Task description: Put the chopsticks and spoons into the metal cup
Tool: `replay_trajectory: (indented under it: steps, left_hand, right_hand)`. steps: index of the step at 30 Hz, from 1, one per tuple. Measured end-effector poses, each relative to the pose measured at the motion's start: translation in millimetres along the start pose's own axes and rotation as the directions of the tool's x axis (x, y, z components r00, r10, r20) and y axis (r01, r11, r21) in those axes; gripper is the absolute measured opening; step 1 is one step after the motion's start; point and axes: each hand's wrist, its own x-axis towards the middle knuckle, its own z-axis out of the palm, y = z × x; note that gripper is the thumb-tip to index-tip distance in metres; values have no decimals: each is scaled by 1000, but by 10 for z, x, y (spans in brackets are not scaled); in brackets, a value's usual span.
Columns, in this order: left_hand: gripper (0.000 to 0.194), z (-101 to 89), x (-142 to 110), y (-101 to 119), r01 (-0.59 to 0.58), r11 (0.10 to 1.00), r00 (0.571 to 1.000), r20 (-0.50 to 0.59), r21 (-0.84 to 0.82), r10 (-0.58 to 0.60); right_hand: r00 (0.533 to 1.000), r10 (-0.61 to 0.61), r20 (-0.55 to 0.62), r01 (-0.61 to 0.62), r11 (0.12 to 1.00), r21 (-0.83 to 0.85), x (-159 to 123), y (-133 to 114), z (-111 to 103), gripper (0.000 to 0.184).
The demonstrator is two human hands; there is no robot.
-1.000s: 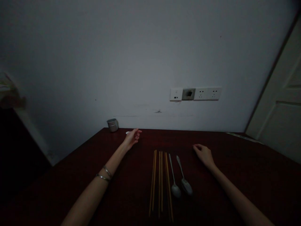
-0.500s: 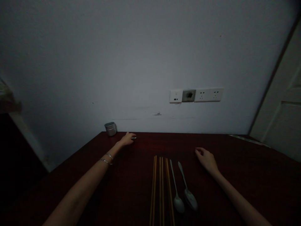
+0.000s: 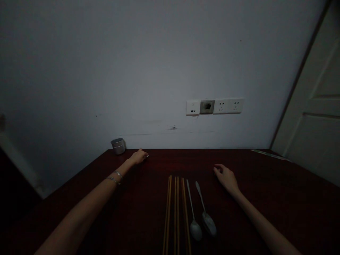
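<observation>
At the far left of the table, my left hand (image 3: 138,157) is closed with its fingertips pinched together. A small pale sliver (image 3: 147,156) shows at the fingertips, too small to name. My right hand (image 3: 227,179) rests on the table at the right, loosely curled, with a gap between thumb and fingers and nothing visible in it. Between my hands lie three pairs of wooden chopsticks (image 3: 176,212), side by side and pointing away from me. Just right of them are a long-handled metal spoon (image 3: 196,230) and a larger metal spoon (image 3: 209,224).
A grey metal cup (image 3: 118,146) stands at the back left corner of the dark red table (image 3: 175,161). Behind it rises a pale wall with a row of sockets (image 3: 221,106). A flat pale strip (image 3: 268,154) lies at the back right, near a white door (image 3: 316,117).
The view has turned slightly right, so everything sits further left. My left fingers have closed more over the small pale thing. My right hand stays where it was on the table.
</observation>
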Motion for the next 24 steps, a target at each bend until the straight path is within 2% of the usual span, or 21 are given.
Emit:
replay_trajectory:
  steps: [3, 6, 10, 14, 18, 22, 24]
  left_hand:
    - [24, -26, -36, 19, -64, 993, 998, -21, 101, 67]
    - [24, -94, -56, 52, -74, 990, 993, -78, 120, 84]
    - [20, -248, -53, 147, -62, 998, 983, -171, 31, 66]
    - [17, -412, -64, 356, -132, 977, 944, -323, -169, 71]
    - [17, -520, -145, 689, -197, 859, 925, -381, -472, 3]
    - [15, -581, -277, 1063, -314, 688, 903, -430, -654, 4]
    - [14, -609, -355, 1249, -313, 594, 898, -434, -741, -68]
  right_hand:
    - [1000, 3, 7, -3, 1000, 9, 3, -4, -3, 39]
    - [1000, 3, 10, -3, 1000, 13, 9, -2, -1, 39]
    - [1000, 7, -2, -7, 1000, 3, 13, -1, 6, 39]
    - [1000, 0, 9, 0, 1000, -4, 13, -1, 7, 38]
    - [999, -25, 25, 26, 1000, -18, 8, -13, 0, 37]
    - [999, -40, 17, 40, 998, -42, -3, -29, -7, 36]
    - [999, -38, 25, 40, 998, -48, -8, -34, -11, 35]
